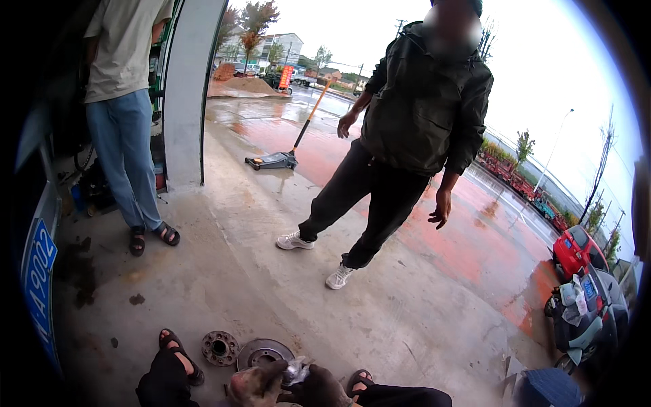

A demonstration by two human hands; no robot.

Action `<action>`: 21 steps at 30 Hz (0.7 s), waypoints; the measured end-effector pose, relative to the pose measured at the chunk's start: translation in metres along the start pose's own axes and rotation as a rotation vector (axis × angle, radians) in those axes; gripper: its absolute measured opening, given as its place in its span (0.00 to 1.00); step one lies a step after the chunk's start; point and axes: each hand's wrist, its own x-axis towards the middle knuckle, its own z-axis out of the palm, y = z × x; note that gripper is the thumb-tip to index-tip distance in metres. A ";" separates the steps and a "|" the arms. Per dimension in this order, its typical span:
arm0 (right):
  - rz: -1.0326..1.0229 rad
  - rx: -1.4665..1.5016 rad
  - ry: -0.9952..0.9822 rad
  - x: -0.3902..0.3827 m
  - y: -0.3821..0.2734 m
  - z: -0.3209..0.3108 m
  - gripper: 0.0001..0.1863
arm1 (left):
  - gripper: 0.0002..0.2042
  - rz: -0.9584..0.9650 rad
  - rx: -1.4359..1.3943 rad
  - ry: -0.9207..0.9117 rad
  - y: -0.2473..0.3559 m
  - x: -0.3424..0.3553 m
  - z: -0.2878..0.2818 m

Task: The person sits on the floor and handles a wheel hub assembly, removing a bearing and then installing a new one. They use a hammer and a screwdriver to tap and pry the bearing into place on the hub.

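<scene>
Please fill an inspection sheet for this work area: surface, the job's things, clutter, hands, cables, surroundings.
Surface: wet concrete floor with dark stains at left.
Job's things: brake disc flat on the floor; wheel hub beside it, on its left.
Clutter: floor jack with orange handle, farther back.
Hands: left hand and gloved right hand together over the disc, around a small shiny part; grip unclear.
Cables: nothing seen.
Surroundings: two persons standing; grey pillar; red car at right.
</scene>
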 end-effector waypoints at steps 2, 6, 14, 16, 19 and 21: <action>0.026 0.158 -0.042 0.007 0.000 0.019 0.35 | 0.18 0.164 0.146 -0.091 0.006 -0.001 -0.010; -0.636 -0.541 0.017 0.024 0.068 -0.032 0.30 | 0.17 0.180 -0.033 -0.078 0.024 0.009 -0.006; 0.088 0.232 0.174 0.006 0.027 -0.032 0.24 | 0.17 -0.404 -0.549 0.324 0.033 0.039 -0.016; 0.058 0.366 0.158 0.013 0.017 -0.034 0.24 | 0.15 -0.392 -0.308 0.359 0.018 0.057 -0.033; -0.127 0.228 0.025 0.023 -0.005 -0.012 0.33 | 0.10 -0.488 0.145 -0.048 -0.034 0.038 -0.052; -0.127 0.247 -0.001 0.021 -0.011 0.000 0.34 | 0.12 -0.416 0.279 -0.372 -0.059 0.011 -0.039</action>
